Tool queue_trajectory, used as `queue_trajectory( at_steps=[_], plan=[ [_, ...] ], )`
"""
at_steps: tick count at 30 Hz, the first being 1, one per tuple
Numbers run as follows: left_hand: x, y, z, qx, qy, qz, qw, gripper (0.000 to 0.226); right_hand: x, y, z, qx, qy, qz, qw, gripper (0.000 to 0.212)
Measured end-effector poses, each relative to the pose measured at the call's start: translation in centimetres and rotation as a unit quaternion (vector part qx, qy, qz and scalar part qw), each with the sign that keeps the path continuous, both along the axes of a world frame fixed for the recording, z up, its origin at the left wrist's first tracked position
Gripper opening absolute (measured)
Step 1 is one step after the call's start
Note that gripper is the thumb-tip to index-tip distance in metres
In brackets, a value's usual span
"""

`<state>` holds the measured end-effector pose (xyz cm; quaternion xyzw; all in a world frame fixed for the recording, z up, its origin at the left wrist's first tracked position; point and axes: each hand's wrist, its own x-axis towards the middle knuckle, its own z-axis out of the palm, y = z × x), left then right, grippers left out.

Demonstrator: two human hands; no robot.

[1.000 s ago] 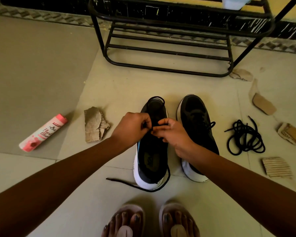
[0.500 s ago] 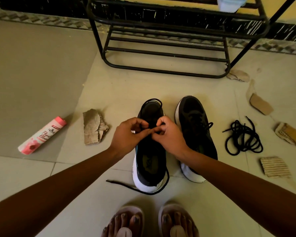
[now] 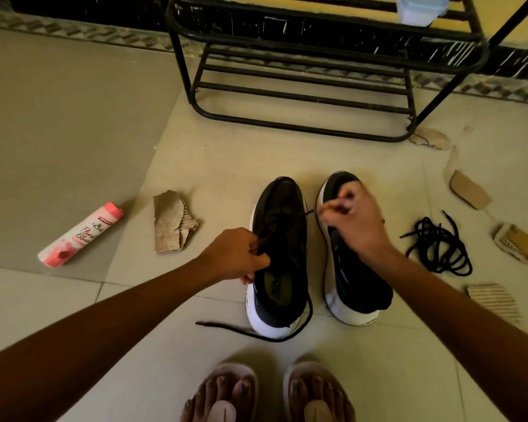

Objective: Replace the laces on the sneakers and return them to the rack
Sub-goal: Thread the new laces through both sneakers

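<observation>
Since a moment ago the right hand (image 3: 354, 220) has swung right, over the right sneaker (image 3: 357, 278), pinching a lace (image 3: 308, 213) drawn from the left sneaker (image 3: 282, 269); the left hand (image 3: 241, 257) stays curled round that sneaker's collar. Both sneakers stand side by side on the floor (image 3: 226, 153), long axes running from the feet to the rack (image 3: 287, 86), toes toward it. The right hand hides the right sneaker's eyelets; the rack's top is cut off.

L hand (image 3: 240, 254) grips left sneaker (image 3: 282, 278), R hand (image 3: 354, 219) pinches its lace (image 3: 309, 212).
</observation>
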<state>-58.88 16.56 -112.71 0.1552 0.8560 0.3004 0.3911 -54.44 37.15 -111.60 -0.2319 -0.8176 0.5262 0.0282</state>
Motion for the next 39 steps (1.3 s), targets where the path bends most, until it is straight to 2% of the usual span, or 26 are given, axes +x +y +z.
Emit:
queue_trajectory(
  at_steps=[4,7,10,13,15,17,19,22,26,28,31,39],
  plan=[
    [-0.2,-0.1,0.0,-0.001,-0.013,-0.001,1.0,0.022,0.5,5.5,1.6,0.046,0.04,-0.113,0.992,0.044],
    [-0.2,0.0,0.0,0.0,-0.035,0.006,0.999,0.02,1.5,9.2,2.2,0.093,0.069,-0.219,0.969,0.043],
    [-0.3,0.1,0.1,-0.003,-0.047,0.013,0.999,0.018,2.2,11.7,2.3,0.155,0.054,-0.334,0.928,0.034],
    [-0.3,0.2,0.1,-0.004,-0.051,0.016,0.999,0.018,3.3,12.8,1.8,0.214,0.005,-0.375,0.902,0.031],
    [-0.3,0.2,0.1,-0.005,-0.054,0.018,0.998,0.017,3.9,12.9,1.2,0.248,-0.064,-0.33,0.908,0.022],
    [-0.3,0.3,0.1,-0.005,-0.06,0.023,0.998,0.016,3.9,12.0,0.7,0.276,-0.107,-0.223,0.929,0.022],
    [-0.3,0.3,0.1,-0.009,-0.064,0.023,0.998,0.016,3.3,10.0,0.2,0.289,-0.045,-0.091,0.952,0.019],
    [-0.4,0.5,0.1,-0.011,-0.064,0.019,0.998,0.019,1.6,4.8,0.6,0.267,0.027,0.081,0.96,0.019],
    [-0.4,0.7,0.2,-0.014,-0.062,0.016,0.998,0.022,0.4,-1.4,0.2,0.233,0.03,0.277,0.932,0.019],
    [-0.3,0.7,0.3,-0.015,-0.059,0.014,0.998,0.022,0.3,-2.6,-0.5,0.233,0.023,0.31,0.922,0.017],
    [-0.2,0.7,0.3,-0.02,-0.051,0.014,0.998,0.021,0.2,-2.7,-0.8,0.227,0.048,0.299,0.926,0.016],
    [-0.1,1.0,0.2,-0.035,-0.065,0.032,0.997,0.022,1.0,-0.9,-0.5,0.164,0.012,0.22,0.961,0.029]
  ],
)
